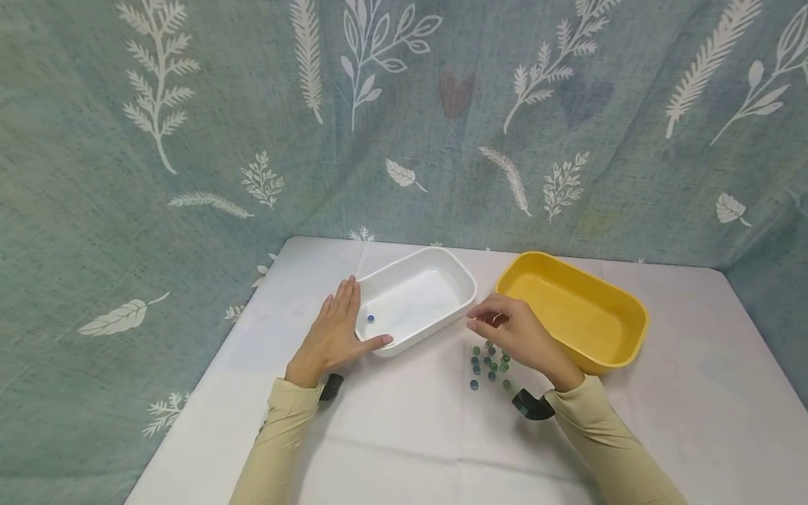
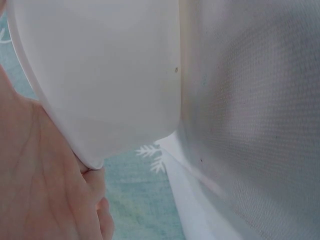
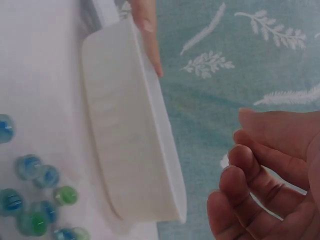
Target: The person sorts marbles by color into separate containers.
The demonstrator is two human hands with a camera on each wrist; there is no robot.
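A white rectangular tray (image 1: 413,332) stands on the table, with one blue marble (image 1: 370,319) inside near its left end. My left hand (image 1: 334,333) rests on that end, fingers straight along the rim and thumb spread over the near side. Its palm meets the rim in the left wrist view. Between the white tray and a yellow tray (image 1: 631,344), my right hand (image 1: 517,333) hovers with fingers curled, thumb and index tips close together. I cannot tell whether anything is between them. Below it lie several green and blue marbles (image 1: 492,376), loose on the cloth.
A white cloth (image 1: 404,435) covers the table. Behind it hangs a blue-green curtain (image 1: 454,189) with white leaf prints, which also runs along the left side. Dark wrist cameras (image 1: 533,405) sit below both wrists, the right one close to the marbles.
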